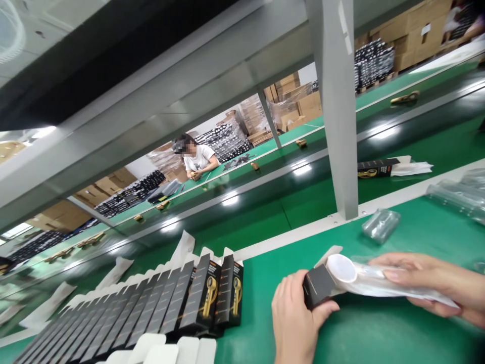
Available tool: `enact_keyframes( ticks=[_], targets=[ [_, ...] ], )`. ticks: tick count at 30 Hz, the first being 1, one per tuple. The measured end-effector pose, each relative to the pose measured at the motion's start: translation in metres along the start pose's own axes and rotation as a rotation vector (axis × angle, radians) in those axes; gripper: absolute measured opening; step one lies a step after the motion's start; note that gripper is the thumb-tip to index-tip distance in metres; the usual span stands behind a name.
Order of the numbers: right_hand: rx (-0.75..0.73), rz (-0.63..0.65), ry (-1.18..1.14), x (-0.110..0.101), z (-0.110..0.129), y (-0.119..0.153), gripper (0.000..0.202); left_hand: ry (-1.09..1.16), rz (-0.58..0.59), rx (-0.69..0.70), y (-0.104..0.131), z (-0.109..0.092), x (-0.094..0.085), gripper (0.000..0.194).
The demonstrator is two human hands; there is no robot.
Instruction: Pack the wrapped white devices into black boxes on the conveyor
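My left hand (297,313) is wrapped around a black cardboard box (319,286), which lies tilted with its open end and pale flap toward the right. My right hand (420,283) grips a shower head (343,269) in a clear plastic bag by its handle part. Its round white face is at the box's open mouth; whether any of it is inside I cannot tell. To the left stands a long row of black boxes (199,293) with white flaps up, the nearest ones printed with a gold shower head.
A clear plastic piece (381,225) lies beyond my right hand, with more clear plastic packaging (462,194) at right. A grey post (337,111) rises from the bench edge. On the green conveyor lie an open box (375,169) and gold parts. A person (199,157) sits across.
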State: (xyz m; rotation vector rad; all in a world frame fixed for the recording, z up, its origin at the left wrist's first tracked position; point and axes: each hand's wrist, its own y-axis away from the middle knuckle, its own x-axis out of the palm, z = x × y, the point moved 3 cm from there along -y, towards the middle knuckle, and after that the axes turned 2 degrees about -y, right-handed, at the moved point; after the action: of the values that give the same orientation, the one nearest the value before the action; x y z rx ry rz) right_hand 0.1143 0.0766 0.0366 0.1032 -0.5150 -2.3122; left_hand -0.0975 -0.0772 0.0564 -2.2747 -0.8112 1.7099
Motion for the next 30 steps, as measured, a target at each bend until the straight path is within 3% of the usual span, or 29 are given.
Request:
enact_keyframes(
  ticks=[2, 7, 10, 14, 19, 23, 27, 30],
  targets=[
    [0.07, 0.064, -0.019, 0.001, 0.003, 0.0, 0.044, -0.021, -0.019, 0.076, -0.001, -0.007, -0.004, 0.062],
    [-0.05, 0.07, 0.282, 0.013, 0.005, -0.004, 0.046, -0.043, 0.033, 0.223, -0.002, -0.026, -0.002, 0.057],
    [-0.076, 0.065, 0.276, 0.027, 0.005, -0.006, 0.044, -0.054, 0.041, 0.23, -0.001, -0.028, -0.001, 0.057],
    [-0.163, 0.128, 0.285, 0.041, 0.018, -0.004, 0.026, -0.068, 0.092, 0.258, -0.001, -0.03, -0.001, 0.055],
    [-0.12, 0.178, 0.368, 0.042, 0.02, -0.007, 0.013, -0.118, 0.125, 0.269, 0.0, -0.032, 0.0, 0.054],
    [-0.175, 0.176, 0.41, 0.043, 0.023, -0.017, 0.006, -0.161, 0.158, 0.279, -0.002, -0.03, 0.004, 0.052],
    [-0.162, 0.215, 0.326, 0.048, 0.044, -0.035, 0.011, -0.119, 0.014, 0.198, -0.006, -0.019, -0.002, 0.054],
    [-0.097, 0.163, 0.194, 0.051, 0.068, -0.069, 0.021, -0.124, -0.283, 0.103, -0.004, -0.009, -0.008, 0.053]
  ],
)
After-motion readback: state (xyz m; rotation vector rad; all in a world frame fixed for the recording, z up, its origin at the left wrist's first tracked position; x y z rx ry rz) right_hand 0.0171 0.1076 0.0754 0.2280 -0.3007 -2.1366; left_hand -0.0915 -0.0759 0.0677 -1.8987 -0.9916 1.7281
